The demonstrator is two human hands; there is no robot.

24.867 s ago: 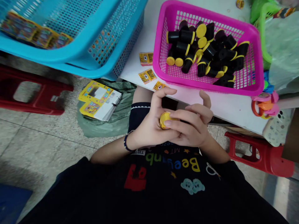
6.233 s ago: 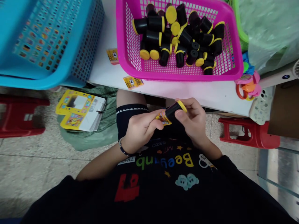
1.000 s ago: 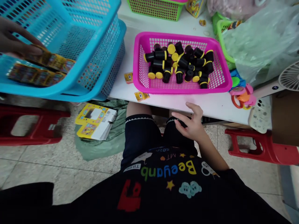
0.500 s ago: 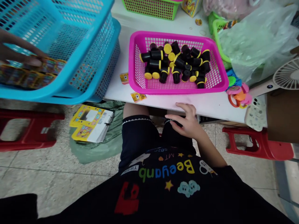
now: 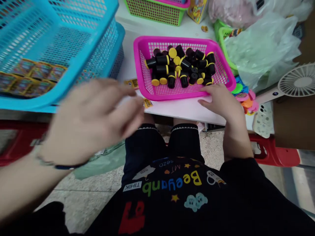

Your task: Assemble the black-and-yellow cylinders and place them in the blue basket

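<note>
My left hand (image 5: 93,114) hangs blurred in mid-air in front of the blue basket (image 5: 73,49), fingers spread and nothing in them. Its fingertips are close to a small yellow sticker (image 5: 148,103) at the edge of the white table (image 5: 182,109). My right hand (image 5: 221,100) rests on the table against the front rim of the pink basket (image 5: 172,95), fingers apart and holding nothing. Several black tubes with yellow caps (image 5: 179,67) lie piled in the pink basket. Rows of colourful packs (image 5: 31,77) sit in the blue basket.
A green basket (image 5: 157,9) stands behind the pink one. A pale green plastic bag (image 5: 261,52), a white fan (image 5: 299,80), a phone (image 5: 262,119) and pink toys (image 5: 246,100) crowd the right side. A red stool (image 5: 275,150) stands below the table on the right.
My left hand has swung from the blue basket back toward the table edge. My right hand has risen from my lap to the pink basket's front rim.
</note>
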